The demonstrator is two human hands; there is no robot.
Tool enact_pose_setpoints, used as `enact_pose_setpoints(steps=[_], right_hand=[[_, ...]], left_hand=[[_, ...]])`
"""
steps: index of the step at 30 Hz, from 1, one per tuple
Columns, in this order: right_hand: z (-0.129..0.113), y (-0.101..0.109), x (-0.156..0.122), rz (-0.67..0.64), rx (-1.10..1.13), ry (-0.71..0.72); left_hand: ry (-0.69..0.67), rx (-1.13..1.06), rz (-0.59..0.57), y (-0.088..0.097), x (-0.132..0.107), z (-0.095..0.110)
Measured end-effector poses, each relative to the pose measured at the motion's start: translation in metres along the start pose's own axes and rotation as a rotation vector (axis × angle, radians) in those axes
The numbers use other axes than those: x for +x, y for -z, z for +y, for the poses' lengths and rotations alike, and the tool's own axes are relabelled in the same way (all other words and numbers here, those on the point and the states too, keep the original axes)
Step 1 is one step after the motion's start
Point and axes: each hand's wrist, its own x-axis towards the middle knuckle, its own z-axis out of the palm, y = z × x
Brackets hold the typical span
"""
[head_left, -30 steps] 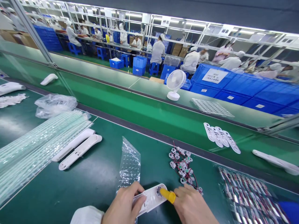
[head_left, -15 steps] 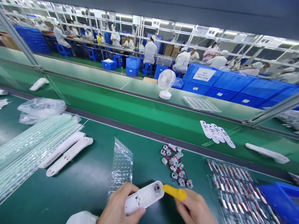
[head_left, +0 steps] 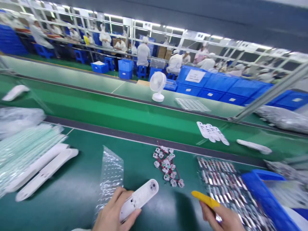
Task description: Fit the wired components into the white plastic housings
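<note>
white housing shell sits in the left hand, fingers curled under and around its lower end, the round socket at its far tip facing up over the green bench. the right hand is closed on a yellow tool, pinched near its back so the tip points toward the shell; the two are well apart.

to do this well, i judge the shell wants holding level with the socket in plain sight, and the tool tip should come in straight, not at a slant, so it does not slip across the plastic.

just beyond the shell lies a pile of small wired parts, with a clear blister sheet to the left of it. two more white shells lie further left beside bagged green strips.

by the right hand a clear tray holds rows of small wired pieces, too blurred to name. a blue bin stands just right of it; its contents are blurred. beyond, on the conveyor, lie flat white covers, and a small white fan stands behind.
</note>
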Motion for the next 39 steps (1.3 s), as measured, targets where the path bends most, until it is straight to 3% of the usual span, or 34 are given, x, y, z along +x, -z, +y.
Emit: enact_pose_setpoints(steps=[3,5,8,13,16,19,22,25,28,30,34,37,39], right_hand=[[0.022,0.019,0.010,0.085,-0.170,-0.271],[0.032,0.027,0.022,0.093,-0.295,-0.430],[0.038,0.022,0.039,0.061,-0.400,-0.517],[0.040,0.000,0.050,0.070,-0.344,-0.555],[0.045,0.001,0.049,0.107,-0.243,-0.619],[0.048,0.014,0.050,0.136,-0.104,-0.650],[0.037,0.028,0.051,0.226,0.200,-0.611],[0.012,0.032,0.052,0.304,0.610,-0.542],[-0.018,0.021,0.050,0.187,0.830,-0.535],[-0.036,0.006,0.047,0.074,0.922,-0.569],[-0.061,-0.029,0.041,-0.183,0.940,-0.571],[-0.075,-0.050,0.040,-0.333,0.936,-0.508],[-0.086,-0.058,0.040,-0.415,0.972,-0.463]], left_hand=[[-0.147,0.199,0.093,-0.003,0.012,-0.003],[-0.212,0.299,0.093,-0.005,0.022,0.000],[-0.242,0.367,-0.018,-0.006,0.030,0.008],[-0.071,0.345,-0.264,0.005,0.032,0.022],[0.026,0.272,-0.337,0.015,0.041,0.031],[0.061,0.168,-0.311,0.019,0.064,0.038],[0.024,0.094,-0.286,0.007,0.093,0.045],[0.016,0.057,-0.278,-0.013,0.115,0.051],[0.039,-0.004,-0.257,-0.027,0.126,0.056],[0.067,-0.076,-0.229,-0.026,0.127,0.056],[0.173,-0.328,-0.174,0.001,0.119,0.049],[0.277,-0.560,-0.212,0.027,0.104,0.044],[0.401,-0.825,-0.250,0.040,0.092,0.044]])
